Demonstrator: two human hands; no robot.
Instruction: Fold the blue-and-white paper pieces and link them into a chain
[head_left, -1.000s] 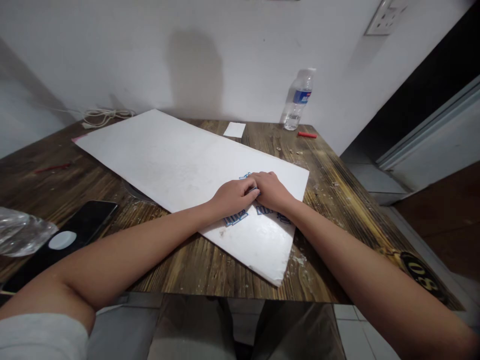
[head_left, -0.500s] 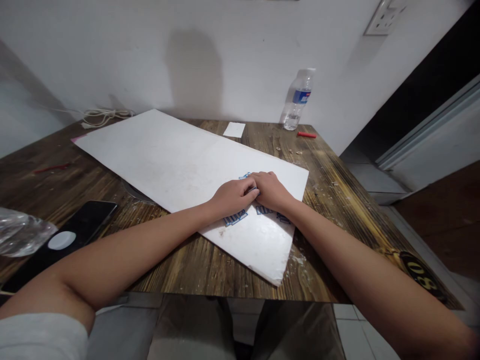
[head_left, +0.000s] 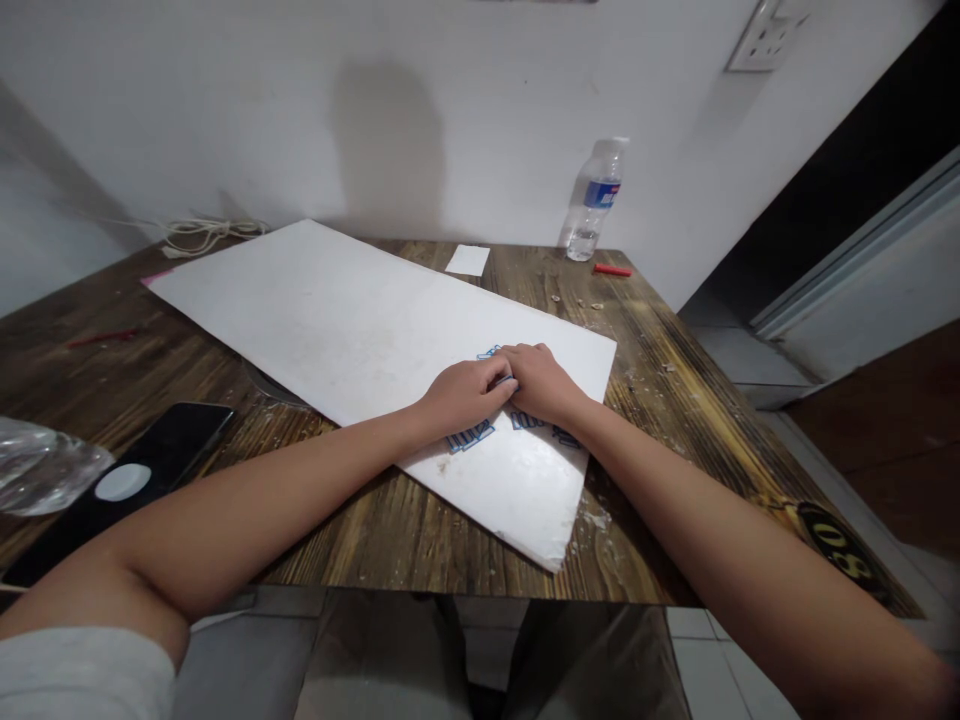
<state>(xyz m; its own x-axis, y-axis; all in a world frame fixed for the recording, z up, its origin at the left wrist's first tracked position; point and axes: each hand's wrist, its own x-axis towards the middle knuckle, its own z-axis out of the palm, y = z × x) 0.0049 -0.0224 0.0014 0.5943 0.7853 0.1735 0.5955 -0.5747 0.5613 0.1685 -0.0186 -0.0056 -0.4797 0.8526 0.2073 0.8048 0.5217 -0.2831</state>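
Note:
My left hand (head_left: 466, 392) and my right hand (head_left: 546, 380) rest against each other on a white board (head_left: 360, 320). Both are closed, fingers curled and pressed together, with the left thumb against the right hand. A speck of blue shows between them; whatever they may hold is hidden. Around and partly beneath the hands lie several small blue-outlined pieces (head_left: 471, 437), too small to name. Some stick out below the left wrist, others under the right wrist, and a few (head_left: 487, 352) beyond the hands.
The board lies slantwise on a dark wooden table (head_left: 360, 540). A water bottle (head_left: 596, 205), a red stick (head_left: 613, 271) and a white paper (head_left: 468, 260) are at the back. On the left are a black phone-like slab (head_left: 191, 435), clear plastic (head_left: 49, 465) and a coiled cable (head_left: 214, 235).

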